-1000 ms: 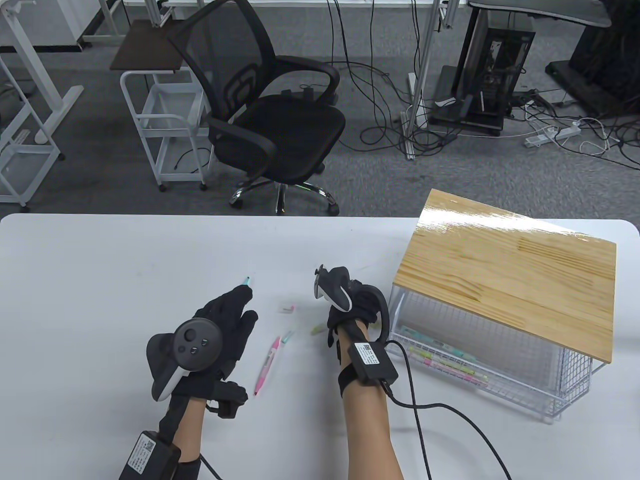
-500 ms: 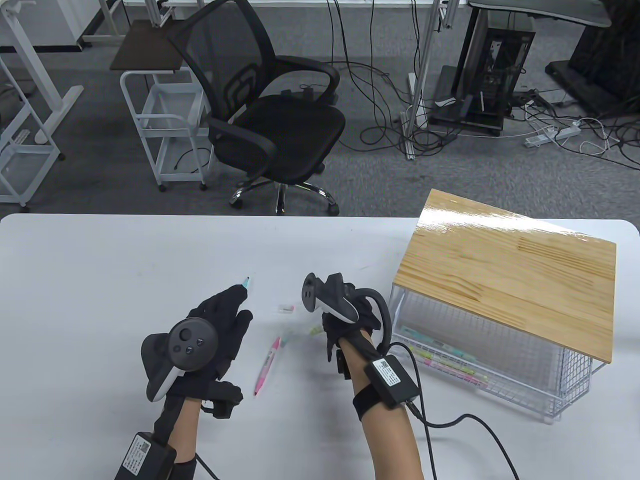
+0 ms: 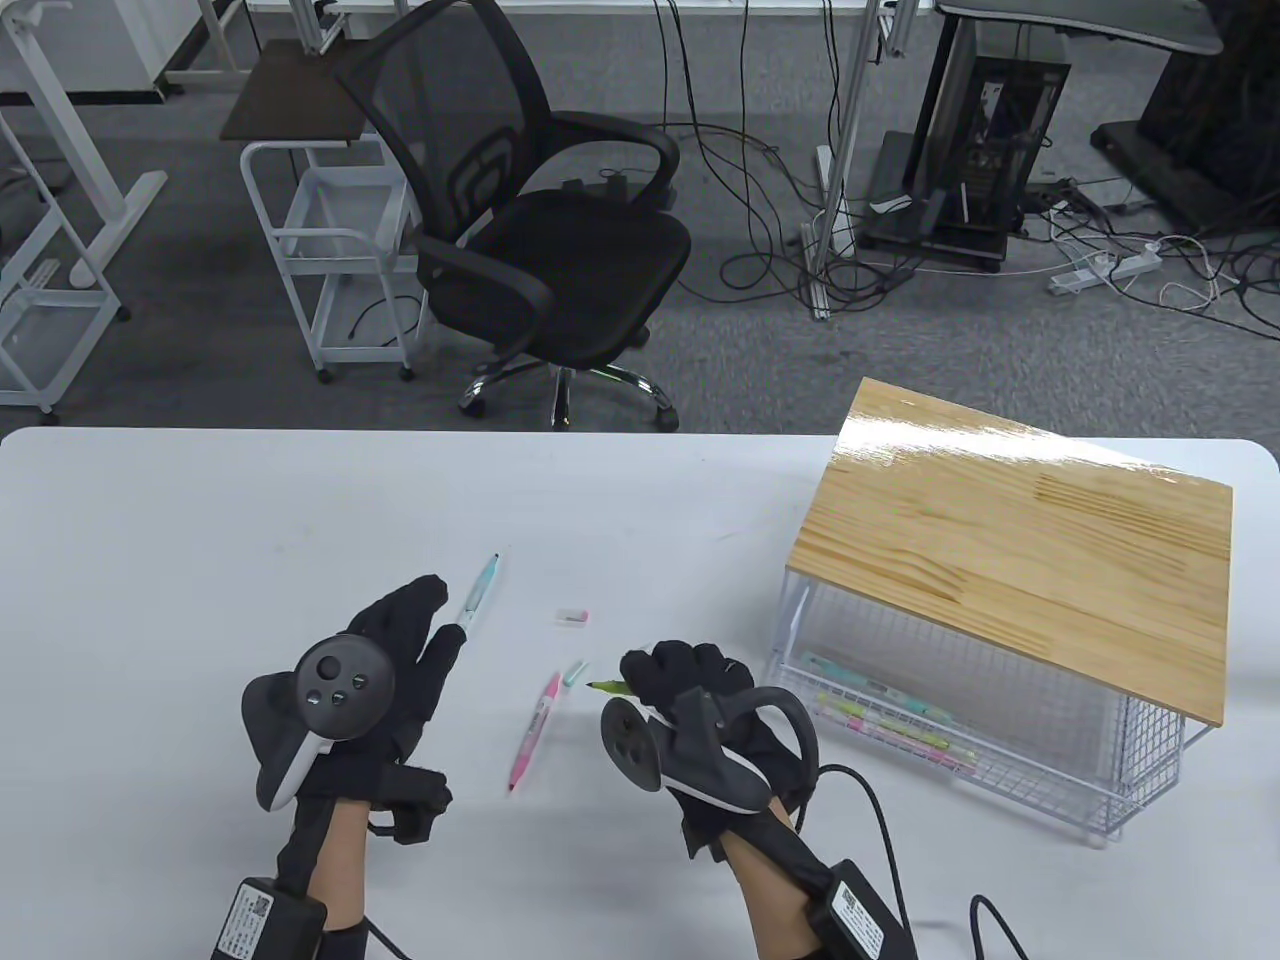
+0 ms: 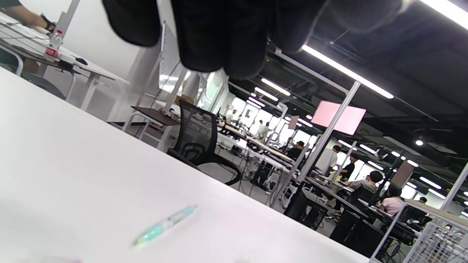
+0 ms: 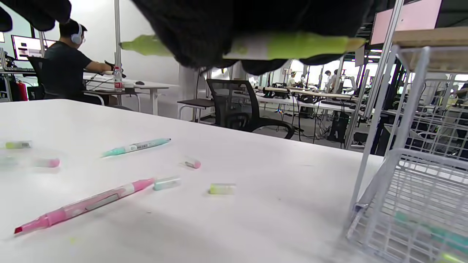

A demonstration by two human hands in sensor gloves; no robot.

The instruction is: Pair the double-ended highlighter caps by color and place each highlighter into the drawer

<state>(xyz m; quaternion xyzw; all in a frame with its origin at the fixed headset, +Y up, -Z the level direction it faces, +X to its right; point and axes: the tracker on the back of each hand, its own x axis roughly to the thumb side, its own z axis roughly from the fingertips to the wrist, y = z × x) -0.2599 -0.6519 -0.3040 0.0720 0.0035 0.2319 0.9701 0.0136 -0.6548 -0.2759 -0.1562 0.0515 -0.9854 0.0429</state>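
Note:
My right hand (image 3: 668, 678) grips a green highlighter (image 5: 292, 45); its dark tip (image 3: 600, 686) pokes out to the left of the curled fingers. My left hand (image 3: 420, 625) hovers with straight fingers, holding nothing. Just beyond its fingertips a teal highlighter (image 3: 478, 592) lies on the table (image 3: 200, 520). A pink highlighter (image 3: 535, 730) lies between the hands. A teal cap (image 3: 574, 672) sits at its far end, and a pink cap (image 3: 571, 616) lies further back. A loose green cap (image 5: 222, 188) shows only in the right wrist view. The wire drawer (image 3: 1000, 760) at right holds several highlighters.
A wooden top (image 3: 1020, 540) covers the drawer frame at the table's right. Two more small blurred pieces, one green (image 5: 16, 145) and one pink (image 5: 44, 162), lie at the left edge of the right wrist view. An office chair (image 3: 540, 230) stands beyond the table.
My left hand drew back toward me, and the teal highlighter it held now lies on the table. My right hand came back toward me and rolled over, now gripping the green highlighter.

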